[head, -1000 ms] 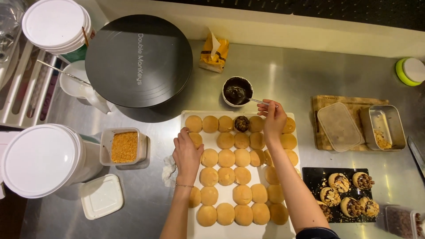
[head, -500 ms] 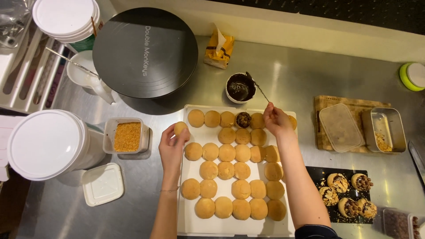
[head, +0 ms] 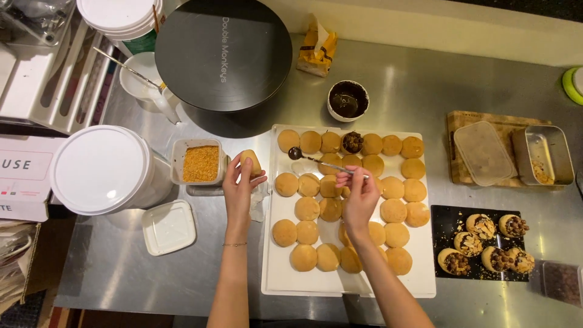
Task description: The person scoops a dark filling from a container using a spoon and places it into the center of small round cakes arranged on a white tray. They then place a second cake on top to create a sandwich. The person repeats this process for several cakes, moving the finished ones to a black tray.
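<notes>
Left hand (head: pixel 238 185) fingers clamped on one small bun (head: pixel 250 161), held off the white tray (head: pixel 425 285) at 9 o'clock. Right hand (head: pixel 359 197) fingers pinched on chocolate-tipped spoon (head: pixel 316 159). Risk: chocolate dripping onto plain buns below.

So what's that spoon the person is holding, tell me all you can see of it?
The spoon is small, thin and metallic-looking. The right hand pinches its handle end, and it lies nearly level over the top of the white tray, above the round golden cakes. Its bowl points left and carries a dark brown, chocolate-like blob. Whether it touches a cake below is unclear.
</notes>
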